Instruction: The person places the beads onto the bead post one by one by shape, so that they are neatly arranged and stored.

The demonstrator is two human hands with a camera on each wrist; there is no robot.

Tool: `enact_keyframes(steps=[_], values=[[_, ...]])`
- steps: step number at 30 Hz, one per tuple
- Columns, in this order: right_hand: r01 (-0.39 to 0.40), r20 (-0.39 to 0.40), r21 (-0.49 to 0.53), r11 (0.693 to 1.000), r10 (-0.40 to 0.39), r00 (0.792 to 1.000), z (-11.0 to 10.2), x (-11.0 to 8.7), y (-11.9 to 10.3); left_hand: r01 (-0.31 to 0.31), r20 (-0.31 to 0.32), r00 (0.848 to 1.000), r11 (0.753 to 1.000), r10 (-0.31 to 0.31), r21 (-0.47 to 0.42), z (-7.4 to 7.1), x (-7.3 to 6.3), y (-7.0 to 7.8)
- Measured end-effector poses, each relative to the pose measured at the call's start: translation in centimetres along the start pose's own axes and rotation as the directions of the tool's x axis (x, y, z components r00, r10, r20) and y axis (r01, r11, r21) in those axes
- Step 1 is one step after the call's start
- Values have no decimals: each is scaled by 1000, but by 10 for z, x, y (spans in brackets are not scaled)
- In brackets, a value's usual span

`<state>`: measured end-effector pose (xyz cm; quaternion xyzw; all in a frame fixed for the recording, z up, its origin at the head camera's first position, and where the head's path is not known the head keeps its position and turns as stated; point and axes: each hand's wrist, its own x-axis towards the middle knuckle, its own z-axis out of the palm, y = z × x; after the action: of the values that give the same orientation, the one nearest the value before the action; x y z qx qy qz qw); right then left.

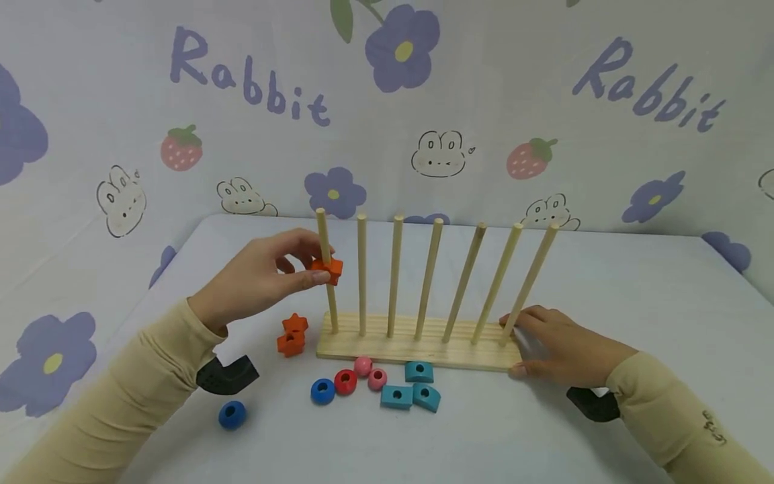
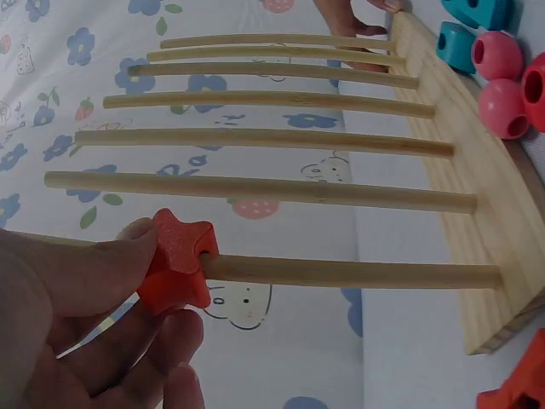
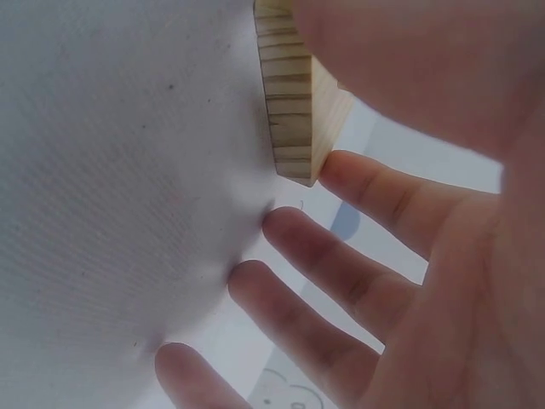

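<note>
My left hand (image 1: 256, 275) pinches an orange star bead (image 2: 179, 264) between thumb and fingers. The bead is threaded on the leftmost peg (image 2: 358, 271), partway up, with bare wood below it. That peg stands in a long wooden base (image 1: 417, 347) with several upright pegs in a row. At the base's right end, my right hand (image 1: 559, 343) holds it with the thumb at the front edge and the index finger at the back corner. The right hand's other fingertips (image 3: 251, 281) rest on the table, spread behind the base.
Two orange star beads (image 1: 291, 343) lie left of the base. In front are a blue bead (image 1: 323, 390), a red bead (image 1: 345, 382), pink beads (image 1: 377, 379) and teal blocks with holes (image 1: 396, 396). Another blue bead (image 1: 232, 415) sits near my left forearm.
</note>
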<state>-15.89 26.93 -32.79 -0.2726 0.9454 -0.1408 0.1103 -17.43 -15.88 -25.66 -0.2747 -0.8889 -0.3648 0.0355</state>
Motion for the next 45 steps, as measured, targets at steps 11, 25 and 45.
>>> enact_keyframes(steps=[11, 25, 45], values=[[-1, -8, -23, 1000, 1, 1000, 5, 1, 1, 54, 158, 986, 997, -61, 46, 15, 0, -21], [38, -23, -34, 999, -39, 999, -3, 7, -3, 87, 306, 946, 994, -104, 67, 27, 1, -47], [-15, -1, -17, 1000, 15, 1000, 0, 0, -2, 67, 398, 908, 983, -130, 169, 22, -1, -52]])
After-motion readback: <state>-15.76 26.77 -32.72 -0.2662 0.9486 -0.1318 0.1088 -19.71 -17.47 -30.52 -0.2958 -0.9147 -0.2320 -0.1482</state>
